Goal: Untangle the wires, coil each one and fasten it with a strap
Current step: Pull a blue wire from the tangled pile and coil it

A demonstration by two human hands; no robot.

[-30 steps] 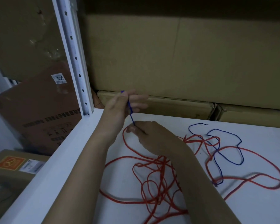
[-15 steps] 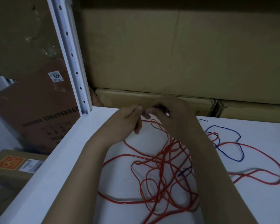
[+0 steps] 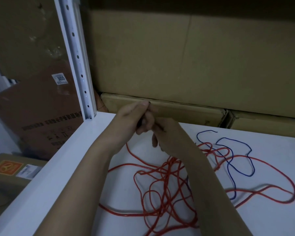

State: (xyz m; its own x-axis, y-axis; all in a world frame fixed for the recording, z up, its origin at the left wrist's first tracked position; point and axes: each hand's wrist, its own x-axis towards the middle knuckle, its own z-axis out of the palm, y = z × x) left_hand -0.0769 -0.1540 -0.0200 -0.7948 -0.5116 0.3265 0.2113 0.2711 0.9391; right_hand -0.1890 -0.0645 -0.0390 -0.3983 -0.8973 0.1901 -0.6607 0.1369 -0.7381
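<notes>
Two wires: red wire (image 3: 162,181), blue wire (image 3: 235,160) | left hand (image 3: 134,116), right hand (image 3: 167,133) curled together, hold unclear

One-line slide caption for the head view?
Both hands, left and right, meet above a white shelf strewn with tangled red wire and blue wire.

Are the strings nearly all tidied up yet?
Not yet. Nothing is coiled or strapped: the red wire lies in a tangled heap, crossing the blue wire. The left hand and right hand are together, pinching something thin. Untangling, coiling and strapping remain.
</notes>
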